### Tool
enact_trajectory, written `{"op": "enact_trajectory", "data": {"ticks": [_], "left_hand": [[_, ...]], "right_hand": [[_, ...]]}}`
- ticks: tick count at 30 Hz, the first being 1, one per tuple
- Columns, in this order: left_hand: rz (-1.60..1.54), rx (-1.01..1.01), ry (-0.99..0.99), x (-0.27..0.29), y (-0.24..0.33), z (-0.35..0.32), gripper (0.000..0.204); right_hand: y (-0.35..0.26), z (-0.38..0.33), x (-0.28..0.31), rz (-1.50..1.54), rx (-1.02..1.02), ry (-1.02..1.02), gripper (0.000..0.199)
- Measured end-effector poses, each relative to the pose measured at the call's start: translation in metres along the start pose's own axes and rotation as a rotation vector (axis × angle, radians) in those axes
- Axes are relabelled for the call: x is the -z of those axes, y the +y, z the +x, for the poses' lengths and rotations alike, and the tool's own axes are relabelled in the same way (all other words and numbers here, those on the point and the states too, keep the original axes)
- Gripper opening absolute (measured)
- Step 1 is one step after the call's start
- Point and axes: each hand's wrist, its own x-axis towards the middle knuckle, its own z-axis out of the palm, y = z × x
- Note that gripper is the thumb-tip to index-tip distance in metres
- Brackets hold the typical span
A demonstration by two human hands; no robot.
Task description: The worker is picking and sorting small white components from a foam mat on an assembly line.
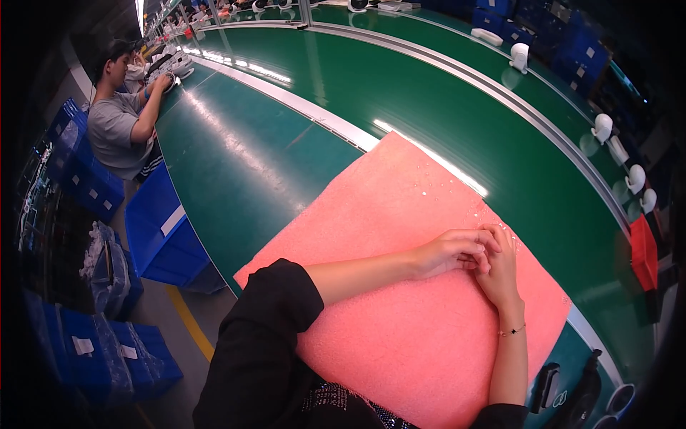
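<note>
My left hand (449, 255) reaches across from the left, its loosely bent fingers meeting the fingers of my right hand (500, 270). Both hands rest together over a pink foam sheet (386, 229) that lies askew on the green bench. Nothing shows in either hand; the fingers are relaxed and partly apart, though some overlap and hide one another. Small clear bits (477, 214) are scattered on the foam just beyond my fingers. A thin bracelet (511, 331) circles my right wrist.
Beyond the foam runs a green conveyor belt (429, 93) with a metal rail. White rounded parts (602, 127) and a red bin (643, 252) stand along the far side. Blue bins (161, 229) line the left. A seated co-worker (118, 121) handles something farther up the bench. Dark tools (582, 390) lie near right.
</note>
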Motion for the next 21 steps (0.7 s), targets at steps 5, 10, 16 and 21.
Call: {"op": "enact_trajectory", "data": {"ticks": [5,10,16,21], "left_hand": [[0.001,-0.013,-0.005,0.0006,-0.0009,0.0000,0.027],[-0.003,-0.006,0.001,0.0000,0.0014,0.0002,0.027],[0.013,0.008,-0.054,0.0057,-0.0012,-0.0003,0.032],[0.021,-0.004,-0.060,0.0061,-0.0030,0.0009,0.032]], "right_hand": [[0.0006,0.0000,-0.0007,0.005,0.004,0.010,0.032],[0.0016,0.0009,-0.0003,-0.001,0.015,0.013,0.031],[0.0012,0.0010,-0.0015,0.005,0.014,0.017,0.031],[0.0008,0.0004,-0.0005,-0.021,0.012,0.013,0.031]]}}
